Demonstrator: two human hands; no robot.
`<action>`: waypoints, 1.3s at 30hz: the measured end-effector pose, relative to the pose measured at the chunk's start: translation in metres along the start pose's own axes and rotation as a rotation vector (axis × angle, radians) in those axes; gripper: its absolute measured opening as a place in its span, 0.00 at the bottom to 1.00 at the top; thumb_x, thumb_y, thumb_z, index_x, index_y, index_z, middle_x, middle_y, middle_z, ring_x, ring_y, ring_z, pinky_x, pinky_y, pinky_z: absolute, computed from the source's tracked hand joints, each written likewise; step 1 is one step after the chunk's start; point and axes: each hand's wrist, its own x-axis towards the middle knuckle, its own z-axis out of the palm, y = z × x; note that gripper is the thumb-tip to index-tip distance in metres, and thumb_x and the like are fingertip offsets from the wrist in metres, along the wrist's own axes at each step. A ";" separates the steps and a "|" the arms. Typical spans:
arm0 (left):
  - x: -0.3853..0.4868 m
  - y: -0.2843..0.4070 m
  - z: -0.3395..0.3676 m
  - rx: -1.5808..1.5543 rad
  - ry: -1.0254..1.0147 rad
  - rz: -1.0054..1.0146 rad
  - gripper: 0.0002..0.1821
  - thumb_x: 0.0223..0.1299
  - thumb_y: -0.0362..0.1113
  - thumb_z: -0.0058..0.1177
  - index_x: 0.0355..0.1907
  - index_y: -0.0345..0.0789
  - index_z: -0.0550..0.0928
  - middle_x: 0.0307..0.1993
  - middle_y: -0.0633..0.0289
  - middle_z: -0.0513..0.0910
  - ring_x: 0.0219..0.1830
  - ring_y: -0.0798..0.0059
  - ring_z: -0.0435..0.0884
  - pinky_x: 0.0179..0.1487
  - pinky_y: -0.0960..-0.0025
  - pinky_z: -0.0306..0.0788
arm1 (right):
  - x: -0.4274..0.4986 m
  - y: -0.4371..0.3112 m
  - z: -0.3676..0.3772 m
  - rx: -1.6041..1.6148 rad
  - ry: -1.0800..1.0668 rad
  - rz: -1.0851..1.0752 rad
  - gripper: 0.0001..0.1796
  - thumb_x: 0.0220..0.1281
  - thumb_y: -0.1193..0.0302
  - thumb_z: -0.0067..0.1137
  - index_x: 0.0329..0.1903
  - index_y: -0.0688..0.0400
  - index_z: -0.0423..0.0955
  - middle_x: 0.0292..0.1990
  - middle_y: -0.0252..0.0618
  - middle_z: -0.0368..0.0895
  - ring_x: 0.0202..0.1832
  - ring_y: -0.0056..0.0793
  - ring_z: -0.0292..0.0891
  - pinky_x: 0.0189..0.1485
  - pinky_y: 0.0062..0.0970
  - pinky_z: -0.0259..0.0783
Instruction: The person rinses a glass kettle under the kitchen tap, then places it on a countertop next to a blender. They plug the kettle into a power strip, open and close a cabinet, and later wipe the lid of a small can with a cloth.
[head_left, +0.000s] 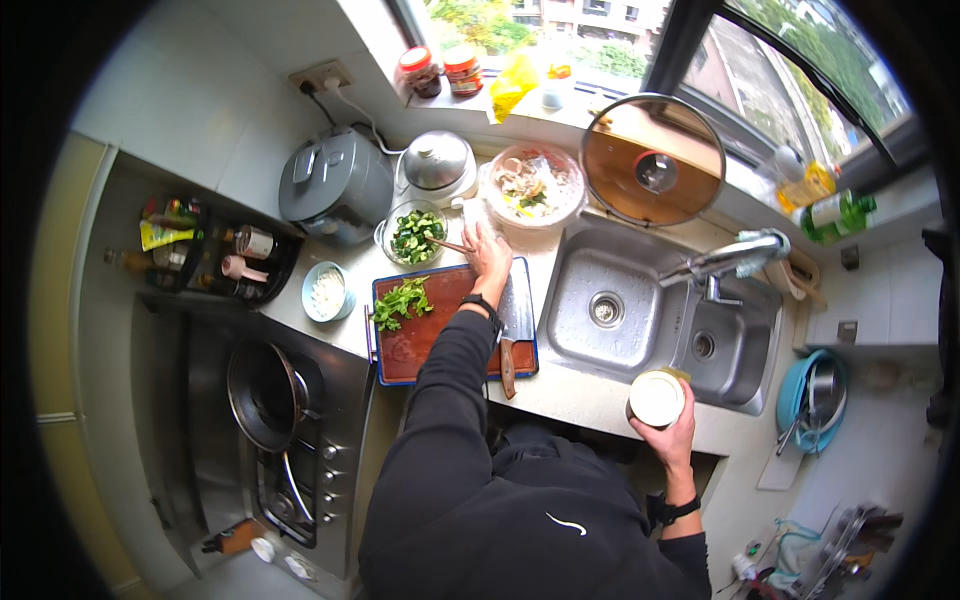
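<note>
My left hand (487, 255) reaches over the back edge of the cutting board (446, 315), close to wooden chopsticks (448, 244) that rest in a glass bowl of cut cucumber (415, 235). Whether its fingers grip the chopsticks or the clear plastic beyond them, I cannot tell. Leafy greens (403, 302) lie at the board's left side, and a cleaver (517, 315) with a wooden handle lies along its right side. In my right hand (670, 431) is a round container with a white top (657, 398), held above the counter's front edge near the sink.
A double-bowl steel sink (607, 300) with a faucet (731, 259) lies at right. Behind stand a food-filled bowl (535, 185), an upright glass lid (653, 160), a small lidded pot (437, 163) and a grey cooker (337, 180). At left are a light-blue bowl (328, 292) and a frying pan (264, 395) on the stove.
</note>
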 end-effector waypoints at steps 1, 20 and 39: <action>0.010 -0.011 0.005 0.051 -0.017 -0.095 0.36 0.55 0.38 0.59 0.67 0.29 0.70 0.69 0.36 0.66 0.73 0.40 0.61 0.77 0.42 0.54 | 0.000 -0.002 0.002 0.026 -0.023 -0.013 0.61 0.34 0.63 0.85 0.73 0.64 0.58 0.60 0.52 0.77 0.63 0.44 0.75 0.67 0.38 0.71; -0.087 0.065 -0.077 -1.137 -0.245 -0.459 0.14 0.69 0.33 0.53 0.53 0.29 0.76 0.39 0.60 0.84 0.29 0.79 0.79 0.30 0.73 0.73 | 0.046 0.014 -0.012 -0.054 0.060 -0.092 0.58 0.34 0.64 0.86 0.70 0.64 0.60 0.60 0.50 0.77 0.63 0.39 0.75 0.68 0.36 0.70; -0.304 0.273 -0.116 -0.522 -0.617 0.808 0.24 0.58 0.30 0.59 0.60 0.33 0.81 0.50 0.43 0.77 0.49 0.45 0.79 0.54 0.55 0.75 | 0.051 0.058 -0.070 -0.111 0.211 -0.387 0.40 0.36 0.61 0.77 0.56 0.63 0.72 0.51 0.54 0.77 0.55 0.56 0.74 0.62 0.45 0.71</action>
